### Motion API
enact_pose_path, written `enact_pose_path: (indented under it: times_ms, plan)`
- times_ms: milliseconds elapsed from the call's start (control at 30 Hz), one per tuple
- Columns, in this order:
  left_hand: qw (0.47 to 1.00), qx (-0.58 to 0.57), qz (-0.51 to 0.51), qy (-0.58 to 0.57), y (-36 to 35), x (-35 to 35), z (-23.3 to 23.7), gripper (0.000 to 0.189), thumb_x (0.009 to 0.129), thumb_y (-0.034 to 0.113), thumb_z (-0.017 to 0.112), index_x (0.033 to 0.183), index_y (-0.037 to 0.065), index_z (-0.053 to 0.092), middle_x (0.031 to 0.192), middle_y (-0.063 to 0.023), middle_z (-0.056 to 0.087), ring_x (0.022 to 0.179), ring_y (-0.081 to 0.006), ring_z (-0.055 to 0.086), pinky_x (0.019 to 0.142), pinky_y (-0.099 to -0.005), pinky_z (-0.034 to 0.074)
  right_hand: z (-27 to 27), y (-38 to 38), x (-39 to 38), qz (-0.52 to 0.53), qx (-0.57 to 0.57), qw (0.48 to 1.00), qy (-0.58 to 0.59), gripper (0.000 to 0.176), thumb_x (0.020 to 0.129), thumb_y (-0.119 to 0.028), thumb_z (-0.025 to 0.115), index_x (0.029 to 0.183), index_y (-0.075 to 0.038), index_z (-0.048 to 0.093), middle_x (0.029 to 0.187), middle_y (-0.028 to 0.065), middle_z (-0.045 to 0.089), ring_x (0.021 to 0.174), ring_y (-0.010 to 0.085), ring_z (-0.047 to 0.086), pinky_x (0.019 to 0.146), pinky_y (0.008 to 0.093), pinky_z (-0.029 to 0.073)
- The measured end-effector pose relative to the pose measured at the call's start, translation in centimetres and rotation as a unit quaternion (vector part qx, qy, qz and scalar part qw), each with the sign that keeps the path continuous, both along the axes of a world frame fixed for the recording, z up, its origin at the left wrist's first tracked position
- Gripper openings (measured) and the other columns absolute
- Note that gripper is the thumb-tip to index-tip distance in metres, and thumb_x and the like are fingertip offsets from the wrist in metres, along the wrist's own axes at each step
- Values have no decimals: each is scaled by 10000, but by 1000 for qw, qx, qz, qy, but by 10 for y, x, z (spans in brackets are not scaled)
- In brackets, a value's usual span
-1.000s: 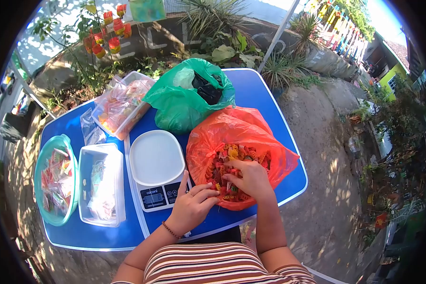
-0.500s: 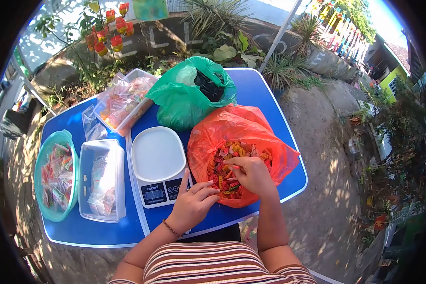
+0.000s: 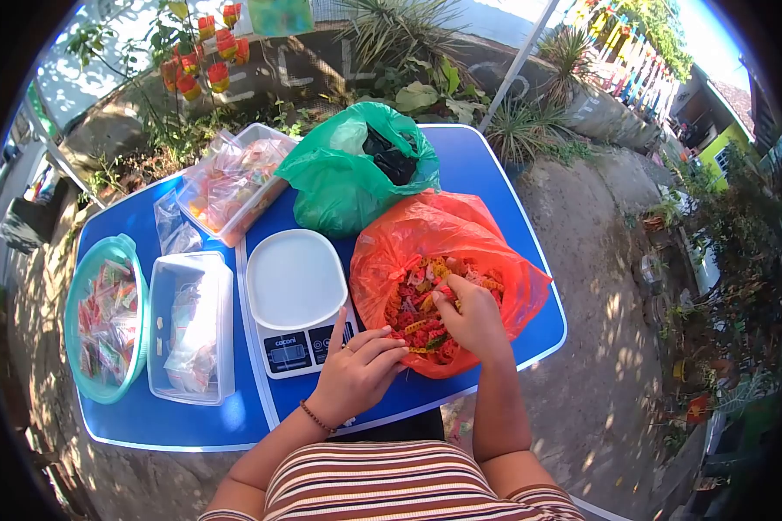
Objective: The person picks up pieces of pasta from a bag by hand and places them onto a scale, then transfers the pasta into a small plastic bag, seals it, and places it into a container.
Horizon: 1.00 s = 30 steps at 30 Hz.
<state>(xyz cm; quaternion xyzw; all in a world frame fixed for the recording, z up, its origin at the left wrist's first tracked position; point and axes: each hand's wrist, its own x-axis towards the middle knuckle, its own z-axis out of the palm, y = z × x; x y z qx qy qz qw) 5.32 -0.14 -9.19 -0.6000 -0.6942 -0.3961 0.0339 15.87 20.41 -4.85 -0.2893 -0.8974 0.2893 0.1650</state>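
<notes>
An orange plastic bag (image 3: 513, 286) stands open on the blue table, full of red, yellow and green spiral pieces (image 3: 415, 314). My right hand (image 3: 471, 317) reaches into it, fingers bent down among the pieces; whether it holds any is hidden. My left hand (image 3: 359, 372) rests at the bag's near left rim, its fingertips on the edge and its index finger stretched over the scale's panel. Left of the bag sits a white kitchen scale (image 3: 311, 350) with a bare white plate (image 3: 296, 278) on top.
Behind is a green bag (image 3: 334, 195) with black plastic inside. A clear tub of packets (image 3: 235, 182), a white container (image 3: 191, 326) and a teal basket (image 3: 139, 347) occupy the left of the blue table (image 3: 261, 417). A pole (image 3: 517, 65) rises behind.
My right hand has moved slightly right and deeper into the bag, its fingers drawn closer together. My left hand stays at the rim. The whole view has shifted slightly.
</notes>
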Motion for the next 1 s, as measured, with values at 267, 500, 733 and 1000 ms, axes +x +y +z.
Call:
enact_pose_path:
  times_ms: [267, 500, 733, 1000]
  plan:
    - [988, -5, 153, 15, -28, -28, 15, 231, 806, 193, 842, 1021, 158, 766, 1087, 18, 748, 1185, -225, 660, 1250, -625, 168, 26, -66, -78, 123, 15, 992, -24, 237, 1020, -224, 604, 943, 1, 603, 745, 250, 671, 753, 443, 688, 658, 545, 517]
    - [965, -37, 260, 13, -71, -49, 17, 202, 828, 199, 828, 1017, 152, 776, 1106, 5, 745, 1208, -249, 639, 1236, -590, 200, -4, -108, -151, 175, 45, 981, -69, 202, 913, -88, 605, 1088, 8, 575, 943, 222, 687, 879, 444, 696, 754, 543, 555]
    - [962, -42, 269, 3, -82, -53, 13, 158, 855, 216, 800, 996, 150, 772, 1118, 3, 738, 1219, -228, 627, 1235, -583, 197, -10, -113, -160, 207, 51, 977, 17, 481, 877, 38, 599, 1353, 10, 545, 1228, 244, 581, 1132, 428, 608, 951, 507, 513]
    - [988, -18, 150, 10, -54, -43, 13, 244, 786, 225, 869, 1004, 175, 769, 1126, 40, 733, 1218, -220, 630, 1243, -624, 199, 31, -70, -94, 184, -3, 975, 124, 295, 866, 55, 668, 1159, 27, 652, 1101, 191, 663, 1018, 341, 687, 850, 393, 559]
